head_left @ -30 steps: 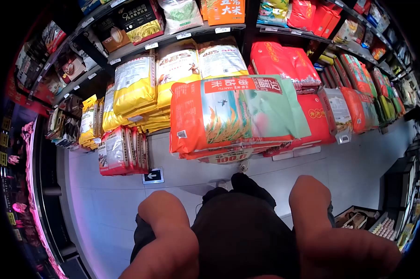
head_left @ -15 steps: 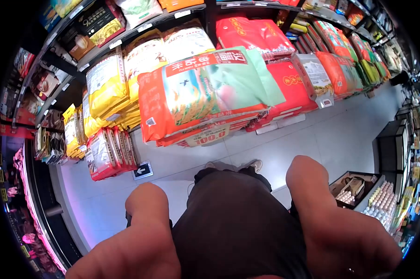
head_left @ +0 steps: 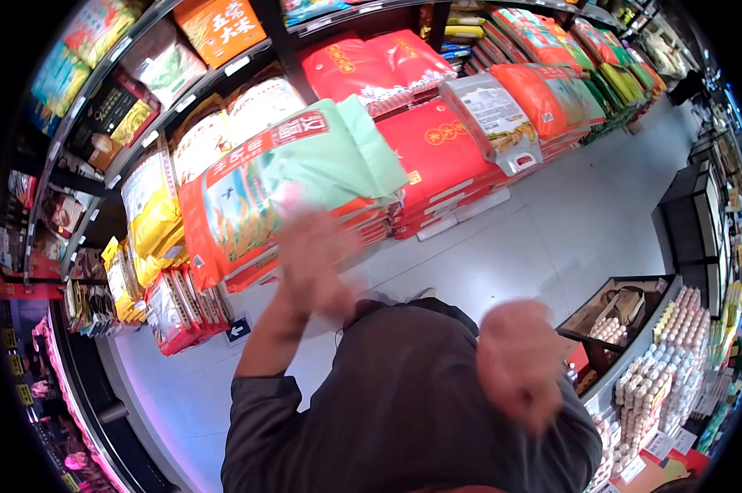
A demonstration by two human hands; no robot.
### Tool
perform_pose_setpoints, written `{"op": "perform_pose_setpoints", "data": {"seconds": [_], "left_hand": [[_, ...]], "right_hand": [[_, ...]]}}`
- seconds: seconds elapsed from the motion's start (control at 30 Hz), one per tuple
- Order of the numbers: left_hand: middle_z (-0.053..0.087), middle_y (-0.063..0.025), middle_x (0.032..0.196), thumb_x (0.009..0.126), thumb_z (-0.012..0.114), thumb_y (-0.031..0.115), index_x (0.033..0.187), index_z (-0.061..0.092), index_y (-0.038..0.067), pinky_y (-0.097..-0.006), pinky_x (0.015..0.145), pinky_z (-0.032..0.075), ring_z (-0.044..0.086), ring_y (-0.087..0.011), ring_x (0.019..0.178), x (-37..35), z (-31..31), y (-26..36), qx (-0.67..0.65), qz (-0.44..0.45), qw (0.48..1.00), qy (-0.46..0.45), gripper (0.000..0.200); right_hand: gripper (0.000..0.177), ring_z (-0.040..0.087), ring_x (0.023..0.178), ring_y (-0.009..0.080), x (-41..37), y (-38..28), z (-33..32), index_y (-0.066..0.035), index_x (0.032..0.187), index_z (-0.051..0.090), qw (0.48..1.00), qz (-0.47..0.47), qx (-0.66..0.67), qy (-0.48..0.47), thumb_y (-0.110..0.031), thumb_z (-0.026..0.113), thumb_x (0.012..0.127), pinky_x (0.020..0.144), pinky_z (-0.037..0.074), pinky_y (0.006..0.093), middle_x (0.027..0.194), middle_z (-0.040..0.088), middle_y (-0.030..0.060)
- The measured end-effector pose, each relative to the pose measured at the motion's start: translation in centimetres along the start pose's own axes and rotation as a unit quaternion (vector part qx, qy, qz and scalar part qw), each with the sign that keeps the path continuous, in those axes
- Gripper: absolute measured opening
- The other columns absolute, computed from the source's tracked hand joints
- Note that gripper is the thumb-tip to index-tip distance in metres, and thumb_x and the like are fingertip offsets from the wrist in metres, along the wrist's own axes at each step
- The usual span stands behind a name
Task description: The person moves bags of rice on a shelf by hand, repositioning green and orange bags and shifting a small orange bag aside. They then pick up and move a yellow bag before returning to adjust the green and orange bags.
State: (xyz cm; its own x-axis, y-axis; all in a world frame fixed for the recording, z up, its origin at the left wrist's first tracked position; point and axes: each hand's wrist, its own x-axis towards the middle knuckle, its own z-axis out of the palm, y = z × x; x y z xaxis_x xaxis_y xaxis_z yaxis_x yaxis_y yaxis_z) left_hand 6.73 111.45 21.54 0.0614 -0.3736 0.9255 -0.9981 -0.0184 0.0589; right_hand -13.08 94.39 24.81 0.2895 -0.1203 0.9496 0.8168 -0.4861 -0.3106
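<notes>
My left hand [head_left: 318,261], smeared by motion, is lifted in front of me and overlaps the front edge of a stack of rice bags. The top rice bag [head_left: 272,177] is orange and pale green with a red label and lies flat. My right hand [head_left: 519,357] is also blurred, held close to my body over the floor. Nothing shows in either hand, and the fingers are too smeared to make out. Red rice bags [head_left: 438,148] lie stacked to the right of the green one.
Yellow bags [head_left: 151,215] and smaller red-and-white packs [head_left: 178,308] are stacked at the left. Shelves of packaged goods [head_left: 223,29] run along the back. At the right stand egg trays [head_left: 642,382] and a dark display box [head_left: 626,308]. Pale floor tiles [head_left: 478,255] lie between.
Both hands have come up from beside my body to in front of it, the left one toward the rice bags. My view has turned right, bringing more of the eggs into sight.
</notes>
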Motion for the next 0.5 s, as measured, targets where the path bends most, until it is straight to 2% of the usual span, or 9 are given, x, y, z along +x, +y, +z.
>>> {"op": "perform_pose_setpoints", "data": {"seconds": [0.03,0.07,0.1,0.17,0.27,0.3,0.37,0.43,0.5], "left_hand": [[0.059,-0.0188,0.116,0.087,0.046,0.017,0.107,0.058,-0.001,-0.0514,0.093,0.043,0.056,-0.0399,0.111,-1.0,2.6,-2.6,0.025,0.025,0.999,0.001,0.029],[0.054,-0.0183,0.127,0.087,0.048,0.015,0.121,0.053,-0.001,-0.0494,0.102,0.036,0.048,-0.0392,0.122,-1.4,3.8,-4.3,0.107,-0.045,0.989,-0.094,0.038],[0.049,-0.0181,0.134,0.088,0.05,0.013,0.129,0.051,0.001,-0.0493,0.107,0.03,0.039,-0.0391,0.131,-2.7,5.2,-6.2,0.164,-0.12,0.972,-0.122,0.043],[0.038,-0.0152,0.144,0.086,0.057,0.013,0.138,0.045,0.009,-0.0518,0.112,0.023,0.028,-0.0371,0.138,-7.0,6.9,-10.3,0.272,-0.236,0.921,-0.147,0.054],[0.038,-0.0135,0.147,0.094,0.044,0.024,0.141,0.043,0.013,-0.0534,0.115,0.015,0.027,-0.0358,0.14,-17.7,6.5,-15.9,0.414,-0.31,0.812,-0.27,0.049],[0.038,-0.0135,0.147,0.094,0.044,0.024,0.141,0.043,0.013,-0.0534,0.115,0.015,0.027,-0.0358,0.14,-18.1,6.8,-16.1,0.41,-0.307,0.815,-0.271,0.049],[0.038,-0.0129,0.148,0.096,0.038,0.028,0.142,0.042,0.013,-0.0536,0.115,0.012,0.028,-0.0339,0.141,-18.0,7.9,-16.6,0.451,-0.337,0.785,-0.258,0.049],[0.038,-0.0118,0.149,0.095,0.038,0.027,0.142,0.042,0.013,-0.0537,0.115,0.012,0.028,-0.0325,0.141,-18.2,8.4,-16.8,0.459,-0.337,0.779,-0.263,0.049],[0.038,-0.0112,0.149,0.096,0.037,0.029,0.142,0.042,0.014,-0.0539,0.115,0.011,0.027,-0.0325,0.141,-18.0,8.9,-16.9,0.478,-0.346,0.767,-0.254,0.049]], "right_hand": [[0.033,0.061,0.083,0.0291,-1.9,0.2,-4.7,-0.008,0.109,0.061,0.889,0.261,-0.126,-0.353,-0.014,0.05,0.079,0.078,0.045,0.0383,0.098,0.066,0.0145],[0.046,0.057,0.09,0.0335,-3.8,4.9,-2.8,-0.006,0.114,0.059,0.987,0.102,-0.048,-0.111,-0.004,0.045,0.07,0.08,0.045,0.0429,0.103,0.062,0.0192],[0.042,0.056,0.093,0.0349,-6.7,7.2,-4.0,-0.003,0.12,0.056,0.962,0.232,-0.042,-0.14,-0.005,0.044,0.079,0.085,0.044,0.0442,0.108,0.059,0.0219],[0.035,0.056,0.096,0.0373,-15.2,10.4,-5.7,-0.001,0.12,0.057,0.864,0.496,-0.029,-0.086,-0.013,0.042,0.092,0.088,0.044,0.0443,0.109,0.061,0.0214],[0.053,0.061,0.091,0.0353,-32.1,12.1,-13.0,-0.001,0.099,0.07,0.715,0.627,-0.195,-0.241,-0.035,0.03,0.101,0.087,0.046,0.0405,0.095,0.067,0.0187],[0.065,0.063,0.087,0.0346,-36.9,11.3,-15.4,-0.001,0.09,0.073,0.644,0.677,-0.216,-0.283,-0.041,0.024,0.102,0.086,0.047,0.0395,0.089,0.069,0.018],[0.08,0.065,0.08,0.0321,-45.7,7.8,-19.5,-0.002,0.077,0.074,0.528,0.788,-0.23,-0.218,-0.049,0.014,0.101,0.081,0.049,0.0387,0.075,0.069,0.0155],[0.084,0.064,0.079,0.0313,-50.5,2.8,-22.5,-0.005,0.098,0.073,0.412,0.89,-0.186,-0.052,-0.056,0.006,0.098,0.08,0.048,0.0442,0.089,0.07,0.0177],[0.085,0.065,0.08,0.0319,-54.2,-0.9,-23.5,-0.006,0.117,0.066,0.268,0.939,-0.133,0.17,-0.061,0.003,0.096,0.08,0.049,0.0467,0.096,0.069,0.02]]}}
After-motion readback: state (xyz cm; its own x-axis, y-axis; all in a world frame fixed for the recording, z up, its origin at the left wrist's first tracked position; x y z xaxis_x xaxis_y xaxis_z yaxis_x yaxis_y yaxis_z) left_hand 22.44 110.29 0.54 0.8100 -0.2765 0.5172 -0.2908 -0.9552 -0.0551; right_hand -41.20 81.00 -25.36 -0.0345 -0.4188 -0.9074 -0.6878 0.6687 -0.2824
